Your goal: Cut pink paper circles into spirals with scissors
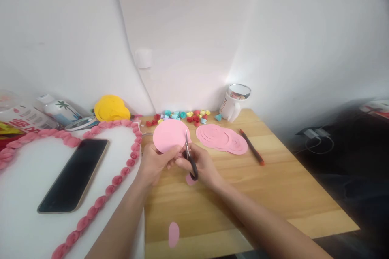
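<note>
My left hand point(158, 160) pinches the lower edge of a round pink paper disc point(168, 134). Black-handled scissors point(191, 158) sit in my right hand point(203, 164), their blades pointing up at the disc's right edge. Whether the blades bite into the paper I cannot make out. Both hands are close together, above the wooden table point(267, 202). Just below them lies a small pink paper scrap point(191, 179), partly behind the scissors' handle. Another oval pink scrap point(174, 234) rests near the table's front edge.
Spiral-cut pink discs point(212, 136) lie beside a dark pen point(252, 147). Behind stand a white mug point(234, 103) and several small coloured paper rolls point(182, 115). At left, a phone point(75, 174) rests on a white board point(24, 210) edged with pink paper roses point(100, 201); yellow paper circles point(111, 108) lie behind.
</note>
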A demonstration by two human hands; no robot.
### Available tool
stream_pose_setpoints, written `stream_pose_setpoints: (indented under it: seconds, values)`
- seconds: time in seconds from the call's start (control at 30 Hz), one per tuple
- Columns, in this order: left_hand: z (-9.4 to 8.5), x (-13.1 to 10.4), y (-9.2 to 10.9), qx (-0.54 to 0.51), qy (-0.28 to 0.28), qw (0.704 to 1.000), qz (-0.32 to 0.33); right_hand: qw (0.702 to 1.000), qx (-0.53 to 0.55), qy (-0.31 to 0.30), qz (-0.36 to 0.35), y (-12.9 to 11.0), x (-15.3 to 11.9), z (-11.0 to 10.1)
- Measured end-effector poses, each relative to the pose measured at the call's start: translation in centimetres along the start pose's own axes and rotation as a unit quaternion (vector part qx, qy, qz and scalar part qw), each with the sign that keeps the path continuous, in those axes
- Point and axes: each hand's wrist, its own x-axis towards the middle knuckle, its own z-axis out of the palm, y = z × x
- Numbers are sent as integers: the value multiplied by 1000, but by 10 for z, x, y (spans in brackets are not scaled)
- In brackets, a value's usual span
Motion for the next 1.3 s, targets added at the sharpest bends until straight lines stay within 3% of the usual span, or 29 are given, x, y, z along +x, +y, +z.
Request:
stream_pose_setpoints:
  seconds: [0.6, 1.3]
  values:
    - [-3, 3, -1, -1, -2, 1000, -7, 999, 0, 19, 40, -5, 0, 0]
    - [-2, 0, 2, 31, -17, 999, -4, 999, -29, 29, -9, -4, 1, -2]
